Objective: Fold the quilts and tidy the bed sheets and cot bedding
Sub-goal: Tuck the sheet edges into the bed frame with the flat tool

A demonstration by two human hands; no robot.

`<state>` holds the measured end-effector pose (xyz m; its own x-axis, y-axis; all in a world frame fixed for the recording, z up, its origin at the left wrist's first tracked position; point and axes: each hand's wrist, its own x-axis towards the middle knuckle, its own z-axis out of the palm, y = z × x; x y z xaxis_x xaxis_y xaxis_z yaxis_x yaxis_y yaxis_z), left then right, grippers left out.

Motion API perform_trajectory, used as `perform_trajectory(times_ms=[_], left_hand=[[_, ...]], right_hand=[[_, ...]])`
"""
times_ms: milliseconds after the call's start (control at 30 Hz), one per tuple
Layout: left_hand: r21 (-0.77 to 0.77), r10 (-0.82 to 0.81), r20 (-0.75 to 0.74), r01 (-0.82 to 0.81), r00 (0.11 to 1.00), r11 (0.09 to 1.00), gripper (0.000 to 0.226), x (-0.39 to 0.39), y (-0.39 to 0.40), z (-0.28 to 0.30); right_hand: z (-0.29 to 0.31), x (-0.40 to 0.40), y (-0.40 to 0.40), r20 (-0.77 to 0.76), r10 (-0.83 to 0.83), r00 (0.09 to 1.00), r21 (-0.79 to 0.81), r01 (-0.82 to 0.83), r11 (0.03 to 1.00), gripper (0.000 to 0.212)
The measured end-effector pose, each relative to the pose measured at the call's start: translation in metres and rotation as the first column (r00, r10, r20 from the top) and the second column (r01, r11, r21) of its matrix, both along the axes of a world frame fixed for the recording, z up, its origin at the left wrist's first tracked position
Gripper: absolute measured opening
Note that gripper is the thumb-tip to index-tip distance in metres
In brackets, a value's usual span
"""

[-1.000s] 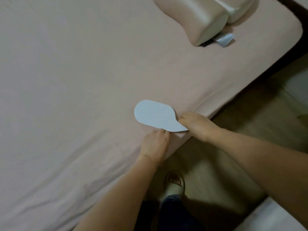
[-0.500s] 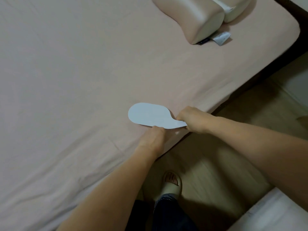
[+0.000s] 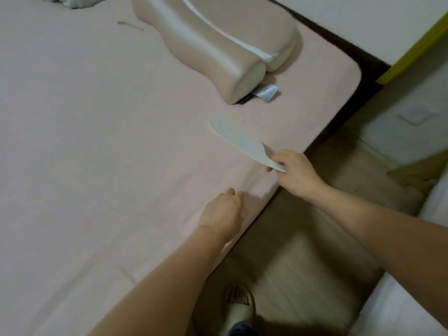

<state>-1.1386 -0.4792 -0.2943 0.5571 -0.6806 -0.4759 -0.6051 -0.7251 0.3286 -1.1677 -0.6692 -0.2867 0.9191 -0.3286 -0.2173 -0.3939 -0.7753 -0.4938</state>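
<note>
Right hand [image 3: 297, 173] pinches the narrow end of a flat white paddle-shaped tool [image 3: 240, 140], fingers curled round its handle, the blade angled out over the bed edge toward the pillow. Left hand [image 3: 221, 213] rests on the pink sheet [image 3: 97, 141] just beside the mattress edge, fingers loosely bent against the cloth; whether it actually pinches fabric I cannot tell. The sheet covers the mattress, with soft creases running toward the near side. Outward, a contoured pillow [image 3: 218, 44] sits near the far corner, a small tag [image 3: 266, 92] poking from under it. The risk, I'd judge: if the left hand lets go of the tension, the paddle could drag cloth into new wrinkles or slip off the edge. The tag's print is too blurred to read; no brand is legible.
</note>
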Motion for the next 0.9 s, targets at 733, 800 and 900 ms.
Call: perform_trajectory(times_ms=[733,800,900], left_hand=[[0.012,0.244,-0.145,-0.245,0.959,0.970,0.022,0.048,-0.225,-0.034],[0.024,0.164,-0.096,-0.162,0.982,0.987,0.019,0.044,-0.225,-0.034],[0.106,0.068,-0.040,-0.064,0.997,0.992,0.020,0.024,-0.222,-0.043]], right_hand=[[-0.031,0.069,-0.175,-0.307,0.445,0.841,-0.056,-0.483,0.874,0.024],[-0.031,0.063,-0.178,-0.291,0.441,0.849,-0.045,-0.473,0.880,0.022],[-0.030,0.048,-0.176,-0.332,0.454,0.827,-0.049,-0.495,0.867,0.025]])
